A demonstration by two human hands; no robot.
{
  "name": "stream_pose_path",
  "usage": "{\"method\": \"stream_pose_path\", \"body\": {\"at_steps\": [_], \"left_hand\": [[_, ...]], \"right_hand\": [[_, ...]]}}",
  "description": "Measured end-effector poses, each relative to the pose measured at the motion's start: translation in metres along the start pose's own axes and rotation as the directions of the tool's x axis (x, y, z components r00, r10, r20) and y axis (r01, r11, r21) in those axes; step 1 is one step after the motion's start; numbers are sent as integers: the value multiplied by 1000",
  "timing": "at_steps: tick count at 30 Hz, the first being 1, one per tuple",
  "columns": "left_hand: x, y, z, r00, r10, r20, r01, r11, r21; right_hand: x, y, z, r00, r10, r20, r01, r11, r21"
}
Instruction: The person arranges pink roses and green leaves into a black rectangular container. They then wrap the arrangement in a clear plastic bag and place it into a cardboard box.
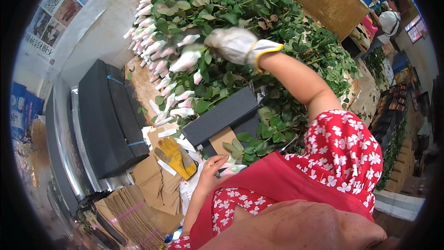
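My right hand [234, 43], in a white work glove with a yellow-edged cuff, is blurred over the rose pile. Its fingers are shut on the stem of a rose [186, 61] whose bud is covered by white netting. Below it lies a large heap of leafy rose stems [236, 3], with netted pink and white buds [149, 38] lined up along the left side. My bare left hand [215, 168], a ring on one finger, is at several netted buds [233, 170] close to my apron. The apron hides part of that hand, so its grip is unclear.
A black corrugated sheet [222, 116] lies across the front stems. A yellow and grey glove [176, 158] rests on brown cardboard pieces [149, 173], near bundled cardboard [131, 215]. Black sheet stacks [109, 118] stand left. A tiled partition [319, 0] rises behind; another person [387, 22] is far right.
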State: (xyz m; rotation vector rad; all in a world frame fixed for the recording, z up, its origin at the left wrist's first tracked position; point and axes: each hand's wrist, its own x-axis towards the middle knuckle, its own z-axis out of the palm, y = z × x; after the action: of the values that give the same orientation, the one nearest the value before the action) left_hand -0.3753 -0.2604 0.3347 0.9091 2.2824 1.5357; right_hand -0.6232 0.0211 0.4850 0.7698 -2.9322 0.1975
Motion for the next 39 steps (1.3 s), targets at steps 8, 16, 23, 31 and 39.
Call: {"method": "stream_pose_path", "body": {"at_steps": [8, 16, 23, 31, 39], "left_hand": [[5, 27, -6, 997, -48, 54, 42, 993, 115], [2, 28, -2, 996, -91, 10, 87, 975, 205], [-13, 15, 12, 1000, -3, 11, 1, 988, 155], [-15, -1, 11, 999, -30, 11, 28, 992, 124], [-7, 4, 9, 1000, -17, -16, 19, 990, 139]], "right_hand": [[-82, -101, -73, 939, -340, -55, 338, 940, -50], [-64, 2, 74, 936, 181, 301, -198, 980, 26], [-103, 8, 83, 821, -246, 516, 144, 963, 230], [74, 44, 82, 946, 321, 50, -313, 942, -122], [30, 29, 60, 930, 271, 248, -238, 959, -156]]}}
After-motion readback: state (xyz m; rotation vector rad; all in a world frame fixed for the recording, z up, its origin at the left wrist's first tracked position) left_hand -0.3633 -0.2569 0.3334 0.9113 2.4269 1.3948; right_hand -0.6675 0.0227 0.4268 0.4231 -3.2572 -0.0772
